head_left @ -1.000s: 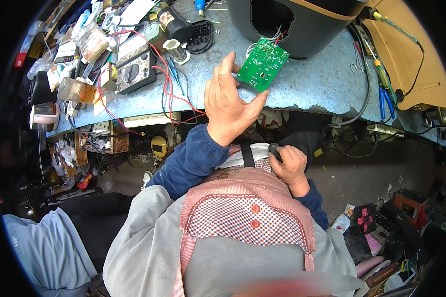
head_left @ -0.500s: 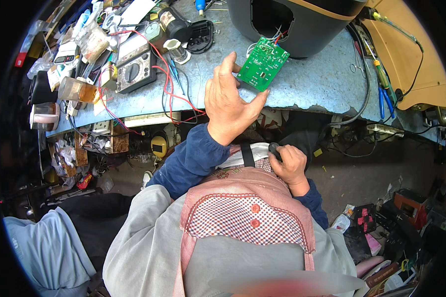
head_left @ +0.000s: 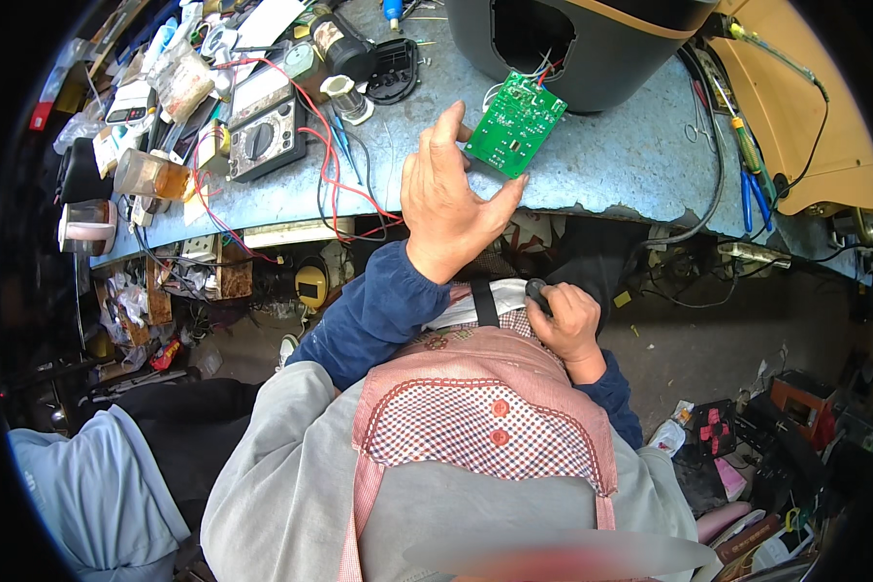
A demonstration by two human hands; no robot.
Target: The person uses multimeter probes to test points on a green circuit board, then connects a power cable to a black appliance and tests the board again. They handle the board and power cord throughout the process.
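My left hand (head_left: 453,197) grips a green circuit board (head_left: 516,126) by its lower left edges, with the thumb at the bottom corner and fingers at the left side. Solder points face up. Wires run from the board's top edge into the opening of a dark appliance housing (head_left: 606,58) on the blue bench. Down at my lap, my right hand (head_left: 567,325) is closed around a small dark rounded thing (head_left: 537,292), mostly hidden by the fingers. A white cloth (head_left: 507,297) and a black strap (head_left: 484,304) lie beside it.
Left on the bench (head_left: 592,175) are an analog multimeter (head_left: 262,141) with red and black leads, a solder spool (head_left: 345,99) and glass jars (head_left: 153,177). Blue-handled pliers (head_left: 755,202) and a screwdriver (head_left: 745,145) lie right. Another person's leg (head_left: 116,485) is at lower left.
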